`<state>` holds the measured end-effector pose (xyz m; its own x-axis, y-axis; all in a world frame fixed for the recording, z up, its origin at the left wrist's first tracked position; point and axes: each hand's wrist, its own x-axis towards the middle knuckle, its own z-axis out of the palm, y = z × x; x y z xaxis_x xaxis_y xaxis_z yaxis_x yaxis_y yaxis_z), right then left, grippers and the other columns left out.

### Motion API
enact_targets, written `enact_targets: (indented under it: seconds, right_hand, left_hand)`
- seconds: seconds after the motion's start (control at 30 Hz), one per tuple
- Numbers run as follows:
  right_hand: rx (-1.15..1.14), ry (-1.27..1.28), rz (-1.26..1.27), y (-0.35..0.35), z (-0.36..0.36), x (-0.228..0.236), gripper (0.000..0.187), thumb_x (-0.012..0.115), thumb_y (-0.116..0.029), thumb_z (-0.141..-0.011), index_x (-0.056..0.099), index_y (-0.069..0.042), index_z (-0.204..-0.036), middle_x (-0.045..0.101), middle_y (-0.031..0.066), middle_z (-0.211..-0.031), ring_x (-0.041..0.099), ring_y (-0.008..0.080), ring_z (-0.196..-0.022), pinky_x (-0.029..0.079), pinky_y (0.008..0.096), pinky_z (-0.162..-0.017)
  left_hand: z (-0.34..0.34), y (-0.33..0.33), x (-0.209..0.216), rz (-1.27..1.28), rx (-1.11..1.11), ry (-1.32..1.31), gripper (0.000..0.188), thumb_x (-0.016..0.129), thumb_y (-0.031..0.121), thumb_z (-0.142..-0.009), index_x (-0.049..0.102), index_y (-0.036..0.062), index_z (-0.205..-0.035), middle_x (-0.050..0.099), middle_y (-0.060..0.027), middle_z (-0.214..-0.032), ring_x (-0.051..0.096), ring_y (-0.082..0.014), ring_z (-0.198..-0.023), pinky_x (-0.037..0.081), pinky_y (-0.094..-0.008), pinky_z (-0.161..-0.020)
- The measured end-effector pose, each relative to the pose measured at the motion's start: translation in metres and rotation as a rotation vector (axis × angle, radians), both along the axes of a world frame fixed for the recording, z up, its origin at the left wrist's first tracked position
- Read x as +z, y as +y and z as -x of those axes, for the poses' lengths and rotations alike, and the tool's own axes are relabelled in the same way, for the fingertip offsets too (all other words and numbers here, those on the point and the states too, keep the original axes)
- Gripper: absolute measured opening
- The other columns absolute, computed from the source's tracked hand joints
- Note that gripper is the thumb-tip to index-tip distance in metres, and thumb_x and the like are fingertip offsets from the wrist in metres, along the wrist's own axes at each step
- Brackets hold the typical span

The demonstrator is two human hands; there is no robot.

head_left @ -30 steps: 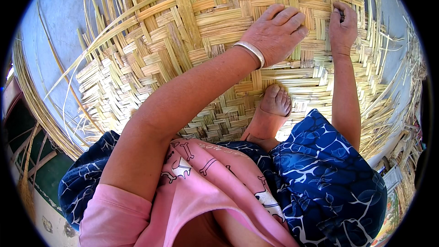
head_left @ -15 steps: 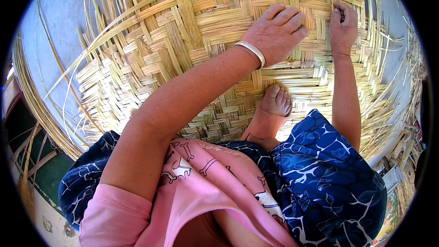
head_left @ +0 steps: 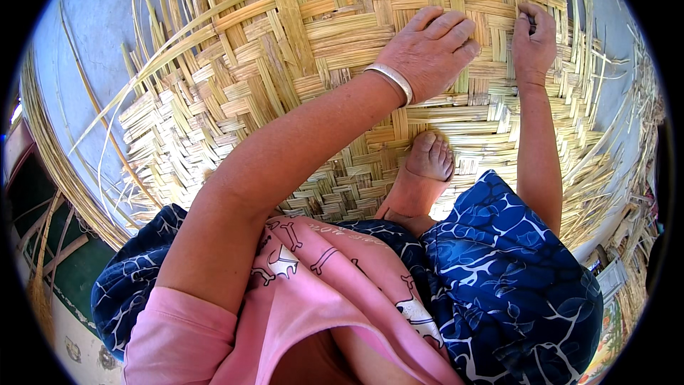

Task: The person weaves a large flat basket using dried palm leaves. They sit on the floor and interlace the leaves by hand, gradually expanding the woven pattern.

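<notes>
A large woven mat [head_left: 299, 139] of flat, pale yellow-green cane strips spreads in front of me. My left hand [head_left: 434, 50], with a silver bangle [head_left: 392, 80] at its wrist, rests palm down on the weave, fingers stretched out and a little apart. To its right, near the mat's right side, my right hand [head_left: 534, 43] has its fingers curled and closed at a cane strip [head_left: 516, 1]. The fingertips partly hide where the strip is gripped. My bare foot [head_left: 430, 157] presses on the mat below the left hand.
Loose strip ends [head_left: 146, 57] stick out at the mat's left and far edges. A curved bundle of long thin stalks [head_left: 53, 150] lies farther left on the blue-grey floor [head_left: 96, 43]. Scattered stalks and scraps [head_left: 641, 142] lie along the right. A broom-like bundle [head_left: 40, 278] is at lower left.
Almost nothing differs. My right hand has shifted very slightly, and my left hand stays in place on the mat.
</notes>
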<state>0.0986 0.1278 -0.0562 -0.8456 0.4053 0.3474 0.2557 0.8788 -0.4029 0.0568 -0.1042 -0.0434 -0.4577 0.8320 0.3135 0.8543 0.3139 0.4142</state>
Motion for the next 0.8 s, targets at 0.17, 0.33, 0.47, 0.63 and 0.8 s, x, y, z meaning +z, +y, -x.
enact_targets:
  seconds: [0.17,0.33,0.47,0.63,0.8]
  right_hand:
    - [0.006,-0.002,0.0,0.002,-0.001,0.0,0.018,0.056,-0.013,-0.082,0.067,-0.008,-0.095,0.063,0.0077,-0.101,0.061,0.0241,-0.094,0.049,0.0327,-0.084]
    - [0.029,0.028,0.016,0.0,0.0,0.0,0.018,0.055,-0.011,-0.082,0.066,-0.007,-0.095,0.063,0.0085,-0.101,0.06,0.0249,-0.094,0.049,0.0333,-0.083]
    - [0.038,0.042,0.027,0.0,0.002,-0.001,0.018,0.055,-0.01,-0.081,0.066,-0.006,-0.095,0.063,0.0093,-0.1,0.06,0.0257,-0.094,0.048,0.0339,-0.083]
    - [0.026,0.031,0.024,-0.002,-0.001,0.005,0.015,0.055,-0.008,-0.08,0.065,-0.004,-0.092,0.062,0.013,-0.099,0.059,0.0309,-0.093,0.048,0.0377,-0.082]
    - [-0.003,0.035,0.126,-0.009,0.001,0.014,0.016,0.055,-0.004,-0.079,0.064,-0.004,-0.093,0.061,0.0129,-0.098,0.059,0.0297,-0.09,0.048,0.0375,-0.08]
  left_hand:
    - [-0.001,0.001,0.0,-0.007,0.0,-0.012,0.032,0.061,0.021,-0.08,0.063,0.0136,-0.111,0.054,-0.005,-0.123,0.043,-0.0216,-0.123,0.029,-0.04,-0.106]
    - [0.0,0.003,-0.001,0.012,-0.002,-0.031,0.03,0.06,0.021,-0.081,0.063,0.0134,-0.11,0.054,-0.0046,-0.122,0.044,-0.0214,-0.123,0.03,-0.0396,-0.106]
    - [0.002,0.0,0.004,0.024,-0.017,-0.036,0.032,0.061,0.02,-0.08,0.062,0.0121,-0.111,0.054,-0.0055,-0.122,0.045,-0.0222,-0.121,0.031,-0.0396,-0.105]
    - [-0.001,-0.015,0.012,0.028,-0.049,-0.077,0.037,0.063,0.017,-0.077,0.06,0.0096,-0.113,0.053,-0.0075,-0.125,0.045,-0.024,-0.122,0.031,-0.0403,-0.106]
    - [0.007,-0.047,0.02,0.171,0.217,-0.018,0.049,0.063,0.026,-0.08,0.054,0.0102,-0.126,0.04,-0.0105,-0.142,0.031,-0.0258,-0.136,0.018,-0.0473,-0.112]
